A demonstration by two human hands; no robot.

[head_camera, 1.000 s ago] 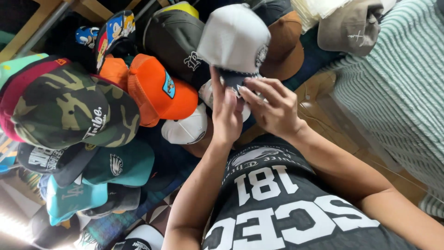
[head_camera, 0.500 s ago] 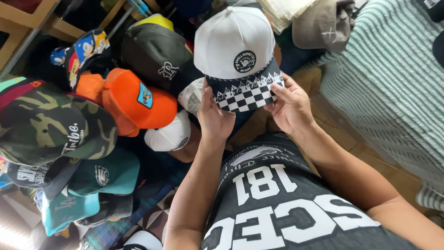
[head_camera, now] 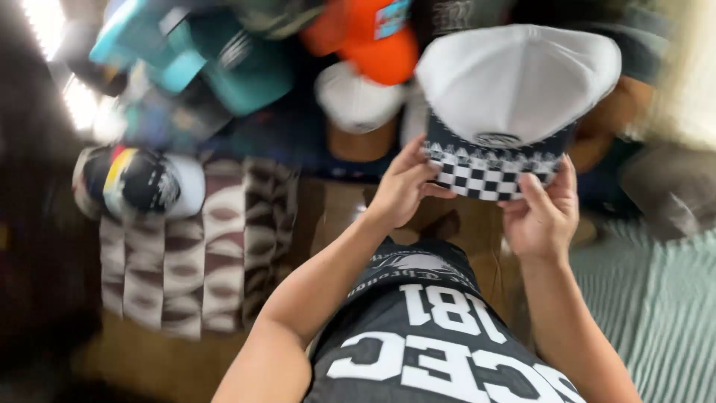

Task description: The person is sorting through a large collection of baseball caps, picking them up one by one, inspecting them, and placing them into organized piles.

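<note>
1. Two hands on one white cap (head_camera: 514, 82): left hand (head_camera: 403, 186) pinches the near-left corner of its checkered brim (head_camera: 488, 175), right hand (head_camera: 544, 213) pinches the near-right corner. Fingers curled shut on the brim, thumbs under, as far as the blur shows.
2. Change vs. half a sec ago: white cap sits higher and more tipped, so its crown top shows now, not the front badge; view has swung, so the pile lies differently in frame. Judgement: cap is being turned for a look-over, not set down.
3. White cap is up in the air, above the wearer's black shirt (head_camera: 432, 336), in front of the pile.
4. Count, rel. to white cap:
   - orange cap (head_camera: 365, 37), 1, left and above.
   - small white cap (head_camera: 358, 101), 1, just left.
   - teal caps (head_camera: 246, 67), approx. 2, further left; blur, can't be sure.
   - dark cap w/ colour stripes (head_camera: 138, 183), 1, far left, lower.
   - grey cap (head_camera: 664, 186), 1, right, blurred.
5. Brown-and-white patterned cloth (head_camera: 194, 246) lies below-left of the white cap; striped green cloth (head_camera: 656, 313) below-right.
</note>
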